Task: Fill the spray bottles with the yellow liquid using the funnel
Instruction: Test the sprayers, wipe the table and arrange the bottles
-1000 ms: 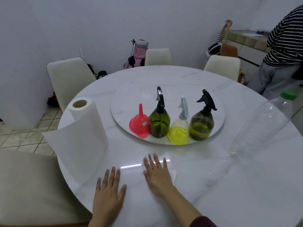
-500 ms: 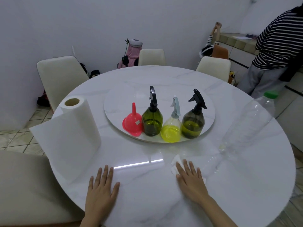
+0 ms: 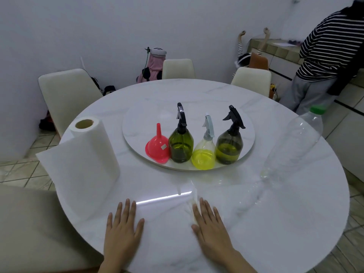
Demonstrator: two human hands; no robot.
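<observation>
Both hands lie flat near the table's front edge; the filled spray bottles stand on the round tray.

At the left, a paper towel roll [image 3: 94, 152] stands upright on the white marble table [image 3: 275, 223], one sheet hanging loose. The left hand [image 3: 123, 229] rests palm down, fingers spread, holding nothing. On the round tray [image 3: 141, 123], left to right, stand an upturned red funnel [image 3: 157, 148], a dark green spray bottle [image 3: 181, 142], a clear spray bottle [image 3: 204, 152] holding bright yellow liquid, and a smoky spray bottle [image 3: 229, 143]. The right hand [image 3: 211, 225] presses flat, fingers open, on a piece of white paper [image 3: 192, 201]. Farther right stands a large clear plastic bottle [image 3: 297, 144] with a green cap, almost empty.
</observation>
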